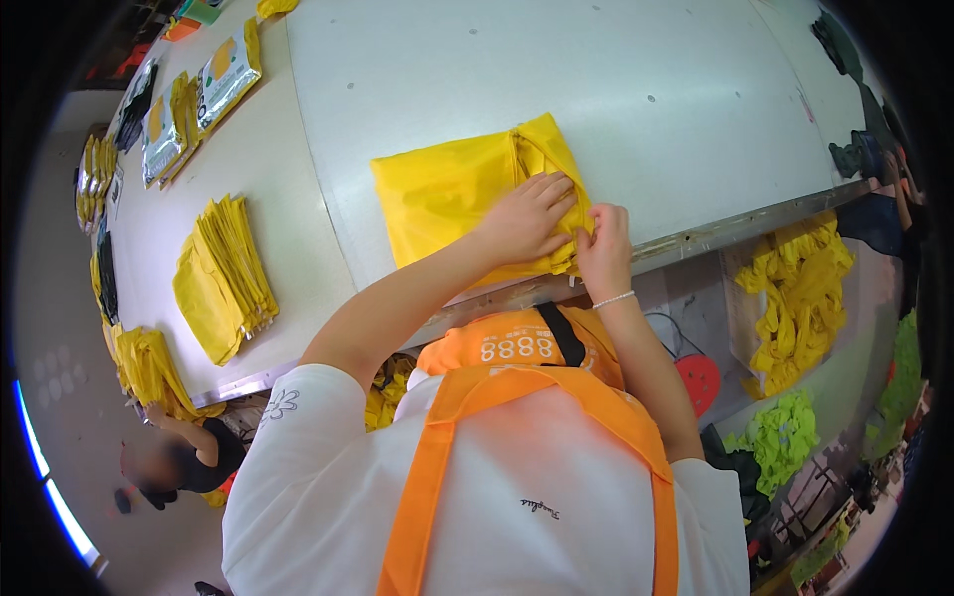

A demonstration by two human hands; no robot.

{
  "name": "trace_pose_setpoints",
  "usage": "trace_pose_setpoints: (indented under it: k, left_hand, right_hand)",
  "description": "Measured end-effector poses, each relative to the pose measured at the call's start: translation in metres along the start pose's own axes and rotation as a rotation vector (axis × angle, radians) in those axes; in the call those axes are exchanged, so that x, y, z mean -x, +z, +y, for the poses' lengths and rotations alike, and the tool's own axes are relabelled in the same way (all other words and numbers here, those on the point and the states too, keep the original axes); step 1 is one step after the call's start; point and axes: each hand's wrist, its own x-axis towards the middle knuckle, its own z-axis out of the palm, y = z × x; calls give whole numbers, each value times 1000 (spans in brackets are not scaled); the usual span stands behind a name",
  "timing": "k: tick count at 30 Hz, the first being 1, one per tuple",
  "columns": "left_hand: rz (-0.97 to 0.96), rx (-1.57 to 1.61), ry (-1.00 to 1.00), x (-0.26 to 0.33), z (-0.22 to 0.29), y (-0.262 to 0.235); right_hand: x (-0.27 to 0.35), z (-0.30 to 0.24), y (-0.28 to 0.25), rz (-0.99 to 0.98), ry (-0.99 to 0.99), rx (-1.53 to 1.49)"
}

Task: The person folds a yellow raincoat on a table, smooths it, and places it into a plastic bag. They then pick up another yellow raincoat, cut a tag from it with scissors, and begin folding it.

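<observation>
A folded yellow cloth (447,189) lies at the near edge of the white table, its layers ruffled along the right side. My left hand (537,214) rests on those layers, palm down with the fingers spread over the fabric. Close beside it, my right hand (604,250) has its fingers curled at the cloth's right edge and pinches the fabric there. The fingertips of the right hand are partly hidden. Whether the cloth is a garment or something else, I cannot tell.
The white table (636,60) has a wooden near edge. A stack of folded yellow cloths (227,278) and printed plastic packages (227,79) are on the left. A person (194,452) stands at the lower left. Yellow cloth (795,298) and lime-green cloth (780,437) are heaped below right.
</observation>
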Motion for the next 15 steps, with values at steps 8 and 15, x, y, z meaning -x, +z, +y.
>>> trace_pose_setpoints:
  k: [8, 15]
  left_hand:
    - [-234, -576, -277, -38, 29, 37]
    - [-93, 596, -280, 11, -34, -9]
  right_hand:
    - [-23, 0, -9, -245, -167, 387]
    - [-17, -21, -12, -258, -185, 384]
